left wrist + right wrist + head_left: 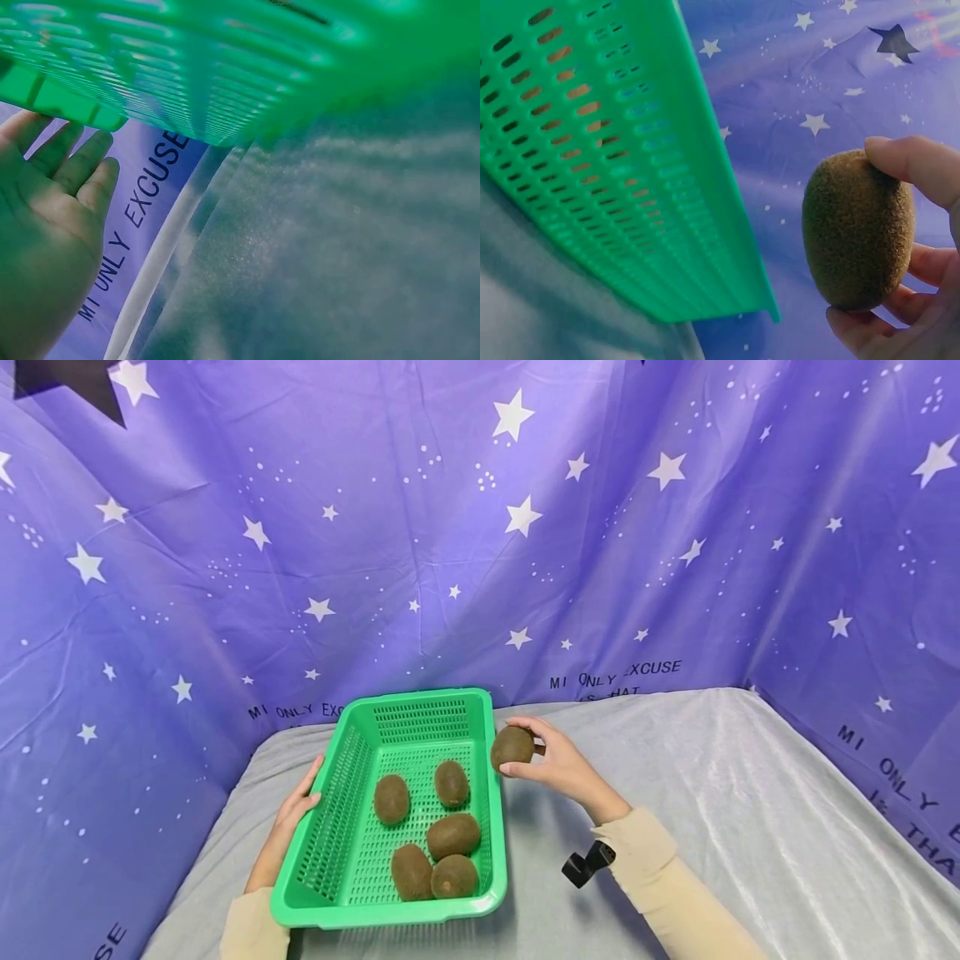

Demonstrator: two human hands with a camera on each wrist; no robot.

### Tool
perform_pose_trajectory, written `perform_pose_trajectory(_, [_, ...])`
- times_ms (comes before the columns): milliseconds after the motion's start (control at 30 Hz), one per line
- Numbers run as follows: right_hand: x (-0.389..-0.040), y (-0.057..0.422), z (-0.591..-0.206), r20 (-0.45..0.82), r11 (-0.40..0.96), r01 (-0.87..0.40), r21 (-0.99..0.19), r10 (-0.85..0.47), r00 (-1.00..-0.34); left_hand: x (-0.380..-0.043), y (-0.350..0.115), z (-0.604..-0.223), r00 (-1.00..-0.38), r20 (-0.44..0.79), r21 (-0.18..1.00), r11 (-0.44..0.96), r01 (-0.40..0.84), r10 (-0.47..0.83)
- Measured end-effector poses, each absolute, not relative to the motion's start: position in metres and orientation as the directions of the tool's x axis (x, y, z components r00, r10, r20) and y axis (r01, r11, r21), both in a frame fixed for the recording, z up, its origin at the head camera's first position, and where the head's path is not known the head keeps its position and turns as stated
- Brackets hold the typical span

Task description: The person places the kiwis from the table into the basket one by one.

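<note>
My right hand (562,768) pinches a brown fuzzy kiwi (513,749) between thumb and fingers, just outside the right rim of a green plastic basket (497,827). In the right wrist view, that kiwi (857,231) stands apart from the basket's slotted wall (697,225). Several more kiwis lie inside: one at the left (392,799), the others toward the right and near end. At the basket's left rim, my left hand (288,827) holds the edge. The left wrist view has that hand's fingers (86,161) reaching up to the rim; its thumb is out of sight there.
Grey cloth (720,793) covers the table under the basket and to its right. A purple curtain (420,527) with white stars and lettering hangs behind and along both sides. From the right wrist juts a black device (588,863).
</note>
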State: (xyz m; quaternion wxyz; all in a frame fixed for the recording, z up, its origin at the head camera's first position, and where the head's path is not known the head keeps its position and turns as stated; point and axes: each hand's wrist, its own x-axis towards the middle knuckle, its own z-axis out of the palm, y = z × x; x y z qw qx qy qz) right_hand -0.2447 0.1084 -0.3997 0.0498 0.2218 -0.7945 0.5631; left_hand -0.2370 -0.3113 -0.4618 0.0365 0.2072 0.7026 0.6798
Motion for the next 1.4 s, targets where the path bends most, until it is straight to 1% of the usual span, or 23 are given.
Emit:
perform_pose_trajectory(133, [-0.243,0.101,-0.395,0.329,0.259,-0.420,-0.870,-0.329,-0.885,-0.237,-0.312,-0.462,-0.907,0.251,0.965,-0.011,0.263,0.339])
perform_pose_trajectory(233, [-0.236,0.093,-0.386,0.310,0.260,-0.412,-0.873,-0.355,-0.882,-0.236,-0.312,-0.462,-0.909,0.244,0.966,-0.009,0.257,0.338])
perform_pose_trajectory(367, [-0.234,0.085,-0.389,0.297,0.250,-0.412,-0.876,-0.392,-0.871,-0.236,-0.311,-0.462,-0.910,0.241,0.967,-0.007,0.253,0.337])
perform_pose_trajectory(467, [-0.239,0.081,-0.402,0.298,0.243,-0.422,-0.873,-0.417,-0.858,-0.237,-0.312,-0.464,-0.910,0.251,0.963,0.007,0.268,0.331])
perform_pose_trajectory(667, [-0.238,0.075,-0.406,0.273,0.267,-0.422,-0.867,-0.456,-0.847,-0.237,-0.313,-0.465,-0.920,0.244,0.959,0.068,0.277,0.308])
perform_pose_trajectory(867, [-0.236,0.069,-0.403,0.261,0.263,-0.421,-0.868,-0.479,-0.838,-0.235,-0.313,-0.463,-0.926,0.214,0.969,0.047,0.241,0.312])
perform_pose_trajectory(967, [-0.235,0.067,-0.404,0.253,0.283,-0.424,-0.860,-0.485,-0.837,-0.235,-0.312,-0.462,-0.929,0.205,0.973,0.039,0.228,0.308])
perform_pose_trajectory(1100, [-0.234,0.065,-0.407,0.234,0.303,-0.413,-0.859,-0.486,-0.842,-0.236,-0.311,-0.463,-0.922,0.230,0.967,0.032,0.252,0.312])
perform_pose_trajectory(1267, [-0.233,0.065,-0.409,0.233,0.277,-0.399,-0.874,-0.484,-0.844,-0.239,-0.312,-0.469,-0.915,0.255,0.960,0.034,0.279,0.311])
perform_pose_trajectory(1400, [-0.233,0.069,-0.412,0.241,0.266,-0.397,-0.878,-0.471,-0.848,-0.244,-0.313,-0.473,-0.890,0.323,0.938,0.020,0.347,0.321])
